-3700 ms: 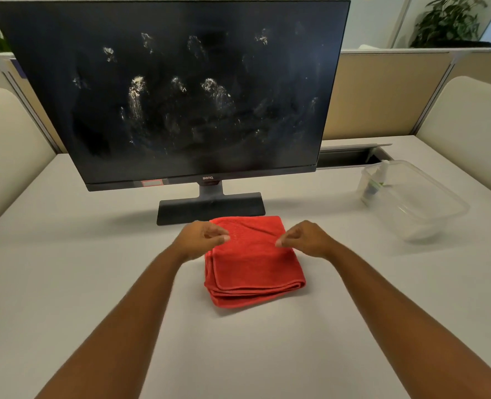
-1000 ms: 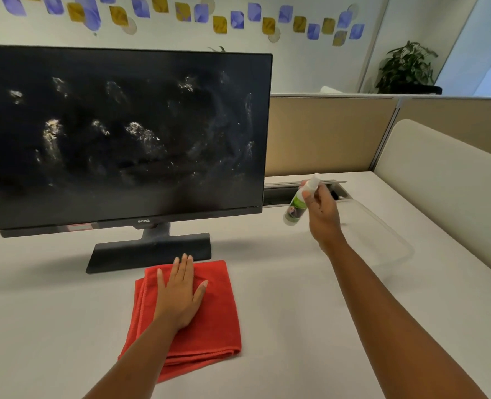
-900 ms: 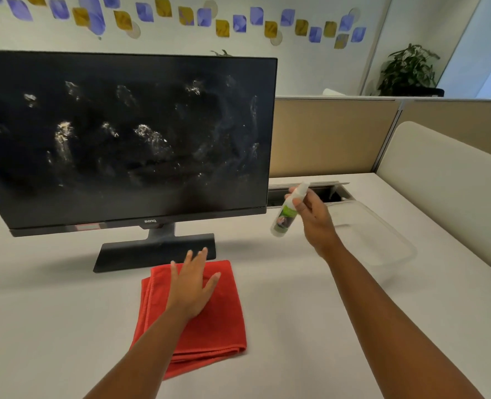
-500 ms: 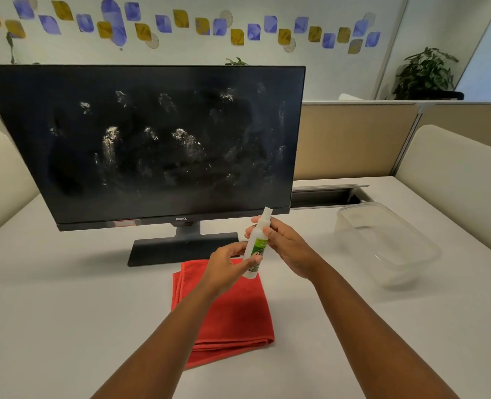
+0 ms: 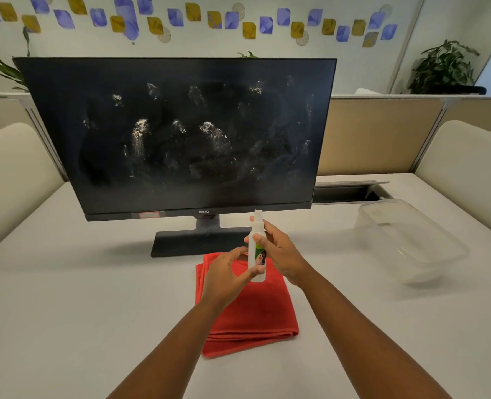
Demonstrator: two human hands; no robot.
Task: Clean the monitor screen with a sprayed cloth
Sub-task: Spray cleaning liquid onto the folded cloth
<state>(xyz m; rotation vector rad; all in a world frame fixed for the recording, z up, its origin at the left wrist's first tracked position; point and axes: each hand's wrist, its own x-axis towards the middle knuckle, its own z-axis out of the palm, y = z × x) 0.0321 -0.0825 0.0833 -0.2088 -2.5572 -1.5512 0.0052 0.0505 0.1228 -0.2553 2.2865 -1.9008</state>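
Note:
A black monitor (image 5: 181, 133) stands on the white desk, its dark screen covered with white smudges. A folded red cloth (image 5: 256, 315) lies flat in front of the monitor's base. Both hands hold a small white spray bottle (image 5: 257, 254) with a green label upright above the cloth. My right hand (image 5: 281, 254) wraps the bottle's upper body. My left hand (image 5: 227, 275) grips its lower end with thumb and fingers.
A clear plastic tub (image 5: 408, 240) sits on the desk to the right. An open cable slot (image 5: 351, 194) lies behind it. Padded dividers stand at both sides, and the monitor base (image 5: 198, 243) is just beyond the cloth.
My right hand brought the spray bottle from the right to above the cloth. My left hand lifted off the cloth and took hold of the bottle's lower end.

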